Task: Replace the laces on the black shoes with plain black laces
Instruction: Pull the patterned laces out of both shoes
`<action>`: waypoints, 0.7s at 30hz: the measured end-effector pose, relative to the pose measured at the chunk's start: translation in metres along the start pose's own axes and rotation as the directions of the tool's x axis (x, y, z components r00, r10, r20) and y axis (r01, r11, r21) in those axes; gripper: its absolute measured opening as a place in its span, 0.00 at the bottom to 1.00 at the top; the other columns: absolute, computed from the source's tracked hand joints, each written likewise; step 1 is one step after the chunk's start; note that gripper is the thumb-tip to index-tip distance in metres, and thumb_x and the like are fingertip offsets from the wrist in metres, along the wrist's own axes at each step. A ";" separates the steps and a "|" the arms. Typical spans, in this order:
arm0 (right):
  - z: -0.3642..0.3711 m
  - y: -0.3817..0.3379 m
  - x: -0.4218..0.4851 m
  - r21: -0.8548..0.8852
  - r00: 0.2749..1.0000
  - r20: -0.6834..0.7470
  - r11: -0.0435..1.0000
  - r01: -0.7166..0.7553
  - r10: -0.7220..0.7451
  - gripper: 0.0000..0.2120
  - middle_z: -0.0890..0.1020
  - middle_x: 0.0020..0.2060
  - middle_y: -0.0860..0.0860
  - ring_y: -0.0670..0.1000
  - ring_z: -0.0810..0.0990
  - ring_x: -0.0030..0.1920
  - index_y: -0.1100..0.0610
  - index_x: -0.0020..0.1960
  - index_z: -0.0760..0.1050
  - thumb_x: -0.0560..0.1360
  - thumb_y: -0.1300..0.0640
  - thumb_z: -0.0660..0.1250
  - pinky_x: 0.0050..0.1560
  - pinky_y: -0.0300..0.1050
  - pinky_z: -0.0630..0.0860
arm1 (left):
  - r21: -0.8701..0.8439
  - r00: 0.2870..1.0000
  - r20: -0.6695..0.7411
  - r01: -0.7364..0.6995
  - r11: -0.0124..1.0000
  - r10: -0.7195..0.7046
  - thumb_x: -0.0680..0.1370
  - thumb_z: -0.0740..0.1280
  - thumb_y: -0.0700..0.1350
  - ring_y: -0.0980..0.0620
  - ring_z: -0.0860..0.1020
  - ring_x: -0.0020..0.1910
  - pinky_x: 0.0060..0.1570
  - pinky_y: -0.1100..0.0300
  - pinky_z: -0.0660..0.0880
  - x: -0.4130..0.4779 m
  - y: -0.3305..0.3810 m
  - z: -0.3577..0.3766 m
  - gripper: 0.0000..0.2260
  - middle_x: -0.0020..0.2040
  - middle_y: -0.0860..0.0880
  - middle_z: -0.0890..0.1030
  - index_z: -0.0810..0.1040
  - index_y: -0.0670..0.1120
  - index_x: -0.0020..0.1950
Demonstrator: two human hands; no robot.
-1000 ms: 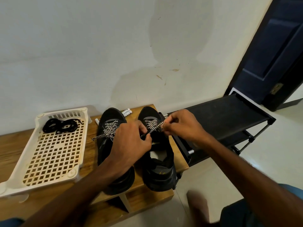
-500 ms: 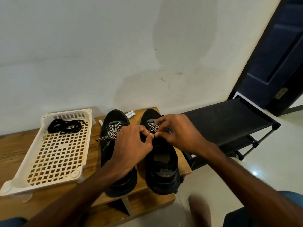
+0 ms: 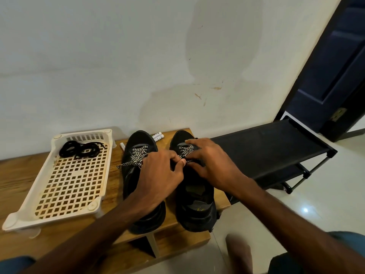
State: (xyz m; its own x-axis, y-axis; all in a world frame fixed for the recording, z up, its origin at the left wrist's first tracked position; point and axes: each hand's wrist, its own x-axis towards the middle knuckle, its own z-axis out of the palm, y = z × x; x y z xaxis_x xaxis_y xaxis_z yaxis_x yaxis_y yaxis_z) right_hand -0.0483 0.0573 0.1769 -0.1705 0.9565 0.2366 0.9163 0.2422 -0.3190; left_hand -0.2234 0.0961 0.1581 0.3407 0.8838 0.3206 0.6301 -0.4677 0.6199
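Observation:
Two black shoes stand side by side on a wooden bench, toes to the wall: the left shoe (image 3: 138,141) and the right shoe (image 3: 197,210). Both carry black-and-white patterned laces; the left shoe's lace (image 3: 138,155) trails off to the left. My left hand (image 3: 158,178) and my right hand (image 3: 213,165) meet over the right shoe's lace (image 3: 186,150). The left hand's fingertips pinch that lace; the right hand's fingers lie on the lacing beside it. Plain black laces (image 3: 81,149) lie coiled at the far end of a white tray (image 3: 49,212).
The wooden bench (image 3: 19,175) stands against a white wall. White marker pens (image 3: 158,136) lie behind the shoes. A black fabric shoe rack (image 3: 266,143) stands right of the bench, a dark door (image 3: 335,66) beyond it. My bare foot (image 3: 239,252) rests on the tiled floor.
My right hand has come in from the right, where it held the lace out sideways, and now lies over the right shoe's lacing. My left hand has stayed by the lace.

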 end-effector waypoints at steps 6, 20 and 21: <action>-0.019 0.010 0.002 0.156 0.996 -0.026 0.984 -0.085 0.090 0.05 0.77 0.71 0.47 0.48 0.75 0.69 0.49 0.52 0.87 0.77 0.53 0.74 0.68 0.51 0.75 | 0.000 1.000 -0.015 -0.010 1.000 0.010 0.77 0.73 0.49 0.62 0.77 0.29 0.37 0.69 0.74 0.001 -0.002 0.000 0.05 0.40 0.57 0.85 0.87 0.50 0.45; -0.031 0.031 -0.007 0.163 0.934 -0.179 0.946 -0.282 0.309 0.24 0.81 0.65 0.48 0.42 0.76 0.62 0.53 0.68 0.79 0.75 0.44 0.74 0.61 0.39 0.71 | 0.045 0.998 -0.031 -0.051 0.998 0.053 0.77 0.73 0.50 0.61 0.79 0.33 0.43 0.60 0.81 -0.005 0.008 0.001 0.07 0.41 0.57 0.84 0.82 0.50 0.52; -0.029 0.026 -0.006 0.126 0.948 -0.189 0.963 -0.236 0.257 0.24 0.81 0.63 0.48 0.43 0.76 0.62 0.52 0.67 0.79 0.74 0.43 0.74 0.61 0.40 0.71 | 0.054 0.997 -0.036 -0.070 0.996 0.072 0.77 0.74 0.49 0.60 0.79 0.33 0.43 0.60 0.81 -0.006 0.009 0.001 0.08 0.41 0.57 0.84 0.82 0.50 0.54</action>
State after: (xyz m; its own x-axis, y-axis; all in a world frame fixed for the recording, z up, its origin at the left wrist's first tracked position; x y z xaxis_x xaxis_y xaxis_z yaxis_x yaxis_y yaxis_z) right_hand -0.0128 0.0529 0.1932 0.1423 0.9383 0.3153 0.8775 0.0278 -0.4788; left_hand -0.2194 0.0869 0.1610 0.3598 0.8477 0.3897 0.6415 -0.5281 0.5564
